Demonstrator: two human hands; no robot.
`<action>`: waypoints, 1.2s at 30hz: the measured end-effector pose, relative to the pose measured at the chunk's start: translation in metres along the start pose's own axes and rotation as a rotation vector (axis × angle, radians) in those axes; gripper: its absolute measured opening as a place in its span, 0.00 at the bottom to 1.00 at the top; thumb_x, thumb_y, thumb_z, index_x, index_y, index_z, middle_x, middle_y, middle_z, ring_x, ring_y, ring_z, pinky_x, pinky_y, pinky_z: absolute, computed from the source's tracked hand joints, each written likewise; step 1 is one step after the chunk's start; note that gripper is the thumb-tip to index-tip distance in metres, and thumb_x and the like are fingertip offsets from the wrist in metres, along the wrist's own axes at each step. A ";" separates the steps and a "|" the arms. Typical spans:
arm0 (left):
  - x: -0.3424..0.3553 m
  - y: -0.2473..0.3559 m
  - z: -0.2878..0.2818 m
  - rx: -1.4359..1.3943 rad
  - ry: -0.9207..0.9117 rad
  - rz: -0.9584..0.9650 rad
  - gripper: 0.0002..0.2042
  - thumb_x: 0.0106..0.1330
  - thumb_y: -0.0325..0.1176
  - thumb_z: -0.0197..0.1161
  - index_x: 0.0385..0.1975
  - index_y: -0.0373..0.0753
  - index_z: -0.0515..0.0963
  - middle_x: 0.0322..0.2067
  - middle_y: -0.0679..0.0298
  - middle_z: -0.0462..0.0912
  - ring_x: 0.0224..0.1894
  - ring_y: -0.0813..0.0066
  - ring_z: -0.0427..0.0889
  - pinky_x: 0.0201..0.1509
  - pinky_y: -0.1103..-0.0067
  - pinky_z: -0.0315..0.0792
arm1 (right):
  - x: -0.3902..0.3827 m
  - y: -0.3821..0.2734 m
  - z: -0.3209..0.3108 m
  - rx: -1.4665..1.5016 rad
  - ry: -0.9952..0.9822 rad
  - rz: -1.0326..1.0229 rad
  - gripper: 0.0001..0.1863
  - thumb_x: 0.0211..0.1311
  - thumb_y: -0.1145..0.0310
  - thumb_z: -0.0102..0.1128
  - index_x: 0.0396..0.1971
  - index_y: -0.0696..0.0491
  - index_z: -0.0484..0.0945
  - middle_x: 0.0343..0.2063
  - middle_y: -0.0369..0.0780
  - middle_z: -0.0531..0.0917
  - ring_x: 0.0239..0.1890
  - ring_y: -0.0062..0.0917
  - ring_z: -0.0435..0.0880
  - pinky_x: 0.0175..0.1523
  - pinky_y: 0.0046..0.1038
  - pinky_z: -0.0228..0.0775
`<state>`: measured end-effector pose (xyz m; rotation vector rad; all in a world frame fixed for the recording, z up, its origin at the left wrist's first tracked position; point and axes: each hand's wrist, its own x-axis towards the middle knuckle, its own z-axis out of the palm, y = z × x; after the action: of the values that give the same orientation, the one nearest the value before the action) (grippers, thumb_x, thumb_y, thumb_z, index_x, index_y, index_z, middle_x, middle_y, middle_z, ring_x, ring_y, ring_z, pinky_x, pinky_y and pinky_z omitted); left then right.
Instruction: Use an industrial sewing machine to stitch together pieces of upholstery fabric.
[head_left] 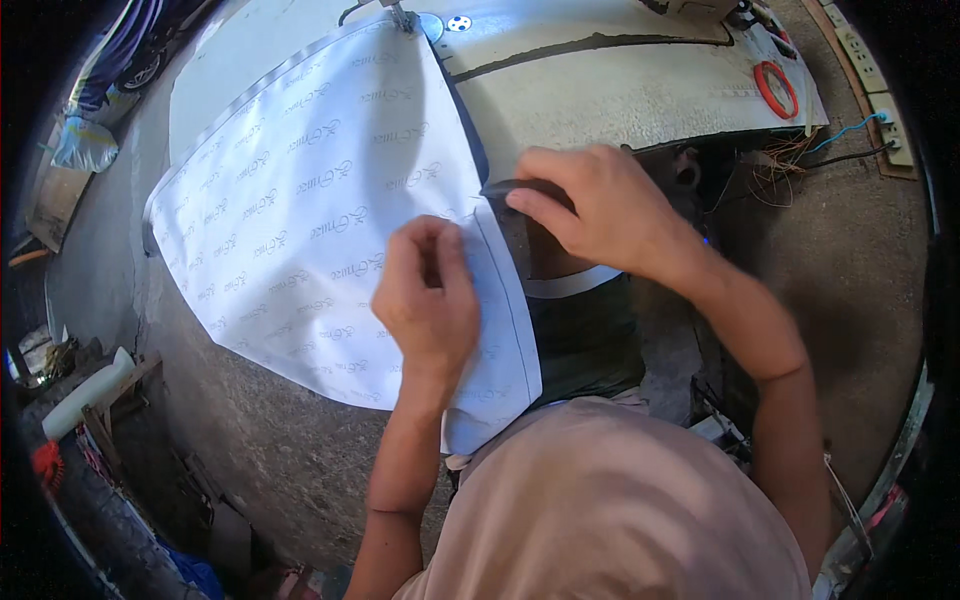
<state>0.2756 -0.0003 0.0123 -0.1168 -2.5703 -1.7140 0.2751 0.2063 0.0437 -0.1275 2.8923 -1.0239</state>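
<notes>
A large white sheet of printed material (pixel 290 190) spreads from the sewing machine's presser foot (pixel 402 18) down toward my lap. Its dark other side shows along the edges, and a line runs along its right-hand strip. Over that strip, my left hand (pixel 430 295) is closed with thumb and forefinger together; what they pinch, if anything, is hidden. Just beyond the sheet's right edge, my right hand (pixel 610 205) grips a dark, pointed tool (pixel 535 188). Its tip meets the edge; the fingers cover too much to tell its kind.
The pale machine table (pixel 620 90) has a dark crack-like line across it. A red ring-shaped roll (pixel 775 90) lies at its right corner. Power sockets (pixel 890 125) with cords and tangled threads (pixel 785 165) are at the far right. A white roll (pixel 90 395) lies at the left.
</notes>
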 end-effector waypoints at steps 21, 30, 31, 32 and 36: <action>0.012 -0.012 -0.045 -0.428 -0.222 -0.389 0.15 0.70 0.26 0.73 0.54 0.27 0.87 0.38 0.60 0.91 0.36 0.81 0.82 0.46 0.86 0.77 | -0.055 -0.030 0.098 1.320 0.124 0.410 0.09 0.73 0.66 0.66 0.46 0.54 0.82 0.36 0.35 0.87 0.27 0.17 0.74 0.33 0.21 0.65; 0.010 -0.019 -0.047 -0.545 -0.222 -0.427 0.18 0.69 0.23 0.72 0.58 0.27 0.85 0.40 0.60 0.91 0.39 0.80 0.83 0.52 0.86 0.77 | -0.023 -0.040 0.069 0.445 0.226 0.178 0.10 0.70 0.67 0.68 0.36 0.58 0.81 0.27 0.38 0.85 0.23 0.26 0.74 0.32 0.29 0.67; 0.009 -0.020 -0.047 -0.559 -0.230 -0.428 0.18 0.69 0.22 0.72 0.58 0.27 0.85 0.41 0.60 0.91 0.40 0.79 0.83 0.52 0.86 0.77 | -0.021 -0.040 0.068 0.424 0.226 0.188 0.10 0.69 0.67 0.69 0.35 0.58 0.81 0.26 0.38 0.85 0.23 0.27 0.74 0.32 0.31 0.67; 0.009 -0.021 -0.046 -0.563 -0.230 -0.432 0.18 0.69 0.22 0.72 0.58 0.27 0.85 0.41 0.60 0.91 0.40 0.79 0.83 0.52 0.86 0.77 | -0.021 -0.040 0.068 0.421 0.222 0.191 0.10 0.69 0.67 0.69 0.35 0.58 0.81 0.26 0.38 0.85 0.23 0.27 0.74 0.32 0.31 0.67; 0.007 -0.023 -0.042 -0.537 -0.234 -0.327 0.18 0.69 0.21 0.72 0.58 0.27 0.85 0.42 0.62 0.90 0.40 0.80 0.82 0.50 0.87 0.75 | -0.020 -0.038 0.065 0.364 0.205 0.194 0.10 0.68 0.66 0.70 0.33 0.58 0.81 0.24 0.37 0.84 0.23 0.27 0.75 0.32 0.30 0.68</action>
<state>0.2661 -0.0482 0.0077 0.0967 -2.2903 -2.6244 0.3032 0.1382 0.0177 0.2877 2.7519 -1.5774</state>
